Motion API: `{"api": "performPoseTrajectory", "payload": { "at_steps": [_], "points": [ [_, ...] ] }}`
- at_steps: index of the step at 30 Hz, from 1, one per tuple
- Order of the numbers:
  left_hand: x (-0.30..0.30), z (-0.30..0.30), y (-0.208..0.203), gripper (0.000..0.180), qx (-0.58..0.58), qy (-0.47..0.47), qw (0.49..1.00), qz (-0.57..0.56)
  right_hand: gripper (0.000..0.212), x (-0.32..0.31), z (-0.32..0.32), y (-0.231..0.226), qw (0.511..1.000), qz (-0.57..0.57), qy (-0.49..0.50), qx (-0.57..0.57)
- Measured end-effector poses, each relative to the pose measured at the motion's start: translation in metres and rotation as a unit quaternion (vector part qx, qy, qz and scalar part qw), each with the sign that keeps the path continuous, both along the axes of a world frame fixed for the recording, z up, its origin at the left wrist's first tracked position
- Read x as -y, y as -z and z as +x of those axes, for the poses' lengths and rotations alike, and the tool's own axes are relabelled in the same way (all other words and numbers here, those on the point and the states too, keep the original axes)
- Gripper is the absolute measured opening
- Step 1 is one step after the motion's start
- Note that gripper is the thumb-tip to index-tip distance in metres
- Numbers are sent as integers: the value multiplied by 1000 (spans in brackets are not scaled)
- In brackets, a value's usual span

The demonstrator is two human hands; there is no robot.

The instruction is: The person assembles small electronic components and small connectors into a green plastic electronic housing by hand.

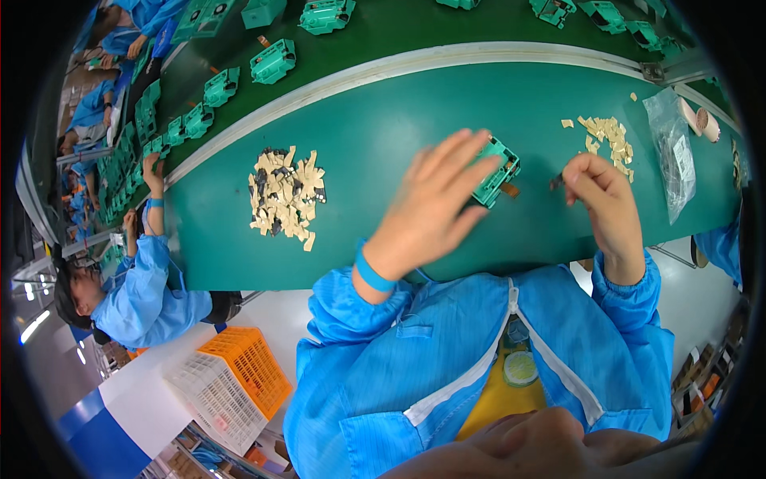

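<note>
On the green tabletop lies a green plastic housing (496, 177) with small parts inside and a short brown flat tab at its lower edge. My left hand (435, 199) has its fingers stretched out over the left side of that housing; whether it presses on it I cannot tell. To the right, my right hand (608, 199) pinches a small dark piece (556, 183), too blurred to name, apart from the housing. Beyond my right hand sits a small pile of cream-coloured paper-like pieces (608, 137). A larger heap of cream and black pieces (283, 191) lies to the left.
A clear plastic bag (672, 152) and pale rolls (707, 124) lie at the far right. Behind a pale rail (415, 60), several similar housings (273, 61) stand on a green surface. A co-worker (140, 287) is at the left, above a white and orange crate (231, 383).
</note>
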State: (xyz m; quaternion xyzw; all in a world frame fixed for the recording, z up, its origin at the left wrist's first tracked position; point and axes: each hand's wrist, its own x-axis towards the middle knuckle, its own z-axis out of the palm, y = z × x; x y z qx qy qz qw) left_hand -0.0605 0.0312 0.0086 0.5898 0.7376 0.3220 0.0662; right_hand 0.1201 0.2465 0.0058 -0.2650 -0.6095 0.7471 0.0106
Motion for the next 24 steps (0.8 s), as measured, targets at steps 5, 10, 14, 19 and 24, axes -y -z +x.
{"api": "performPoseTrajectory", "payload": {
  "at_steps": [5, 10, 14, 19, 24],
  "points": [
    [18, 30, 1, 58, -5, -118, 980, -158, 8, 9, 8, 18, 995, -35, 93, -8],
    [-1, 13, -8, 64, -9, -9, 999, -39, 7, 26, 14, 34, 989, -92, 111, -17],
    [-22, 18, 13, 70, -27, 56, 997, -54, 7, 35, 12, 43, 979, -156, 129, -19],
    [-18, 44, 24, 81, 11, -82, 992, -91, 7, 42, 10, 42, 974, -170, 151, -14],
    [-20, 53, 26, 78, 83, -89, 990, -72, 7, 47, 3, 44, 980, -139, 138, -27]
  ]
}}
